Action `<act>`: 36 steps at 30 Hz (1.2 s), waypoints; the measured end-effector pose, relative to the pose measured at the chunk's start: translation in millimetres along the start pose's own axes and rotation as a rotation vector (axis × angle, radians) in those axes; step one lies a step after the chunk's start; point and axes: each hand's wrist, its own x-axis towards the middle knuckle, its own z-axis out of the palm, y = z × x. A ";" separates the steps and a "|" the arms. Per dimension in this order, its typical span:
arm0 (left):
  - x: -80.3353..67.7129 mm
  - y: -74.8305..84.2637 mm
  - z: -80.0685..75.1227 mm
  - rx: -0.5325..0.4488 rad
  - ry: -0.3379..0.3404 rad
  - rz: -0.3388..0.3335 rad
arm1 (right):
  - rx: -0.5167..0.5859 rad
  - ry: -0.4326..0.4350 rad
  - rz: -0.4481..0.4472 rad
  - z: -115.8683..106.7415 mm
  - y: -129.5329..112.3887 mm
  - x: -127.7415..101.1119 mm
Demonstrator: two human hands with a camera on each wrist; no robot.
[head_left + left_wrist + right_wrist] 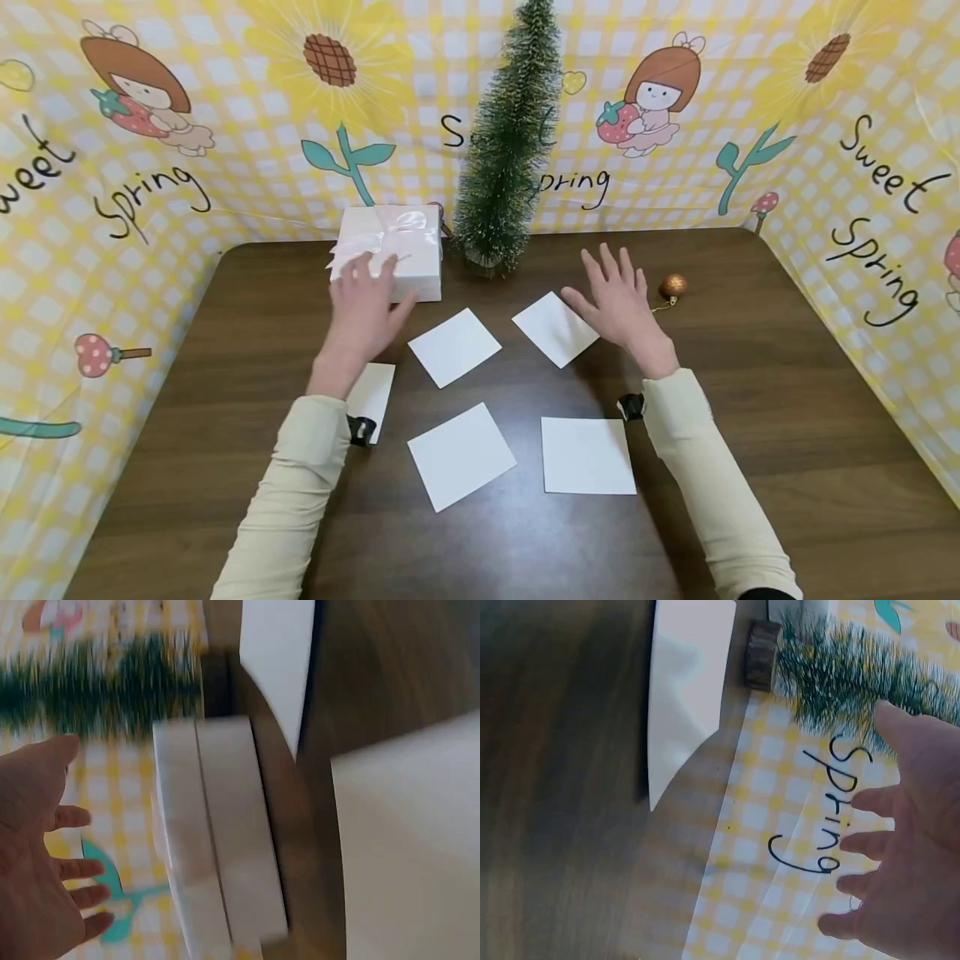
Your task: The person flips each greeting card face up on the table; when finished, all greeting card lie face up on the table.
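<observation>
Empty grip, spread wide on both sides: left hand (365,307) over white box (411,246), upper left of centre; right hand (617,302) near white card (551,332), right of centre. Four more cards (461,457) from left of centre to lower centre of the surface (765,400); tree (506,150) at top centre; copper bauble (673,286) toward the right.

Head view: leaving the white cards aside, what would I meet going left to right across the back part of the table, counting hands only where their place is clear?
White box with a ribbon → green tree → right hand → copper-coloured bauble.
</observation>
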 end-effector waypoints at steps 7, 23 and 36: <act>6.8 66.5 33.3 0.097 -0.210 0.339 | -0.095 -0.132 -0.093 5.7 4.0 -10.8; 23.6 120.8 89.1 0.250 -0.528 0.374 | -0.126 -0.238 -0.231 12.5 41.1 -13.8; 23.6 114.5 93.3 0.211 -0.513 0.364 | -0.193 -0.115 -0.504 23.0 53.7 -8.7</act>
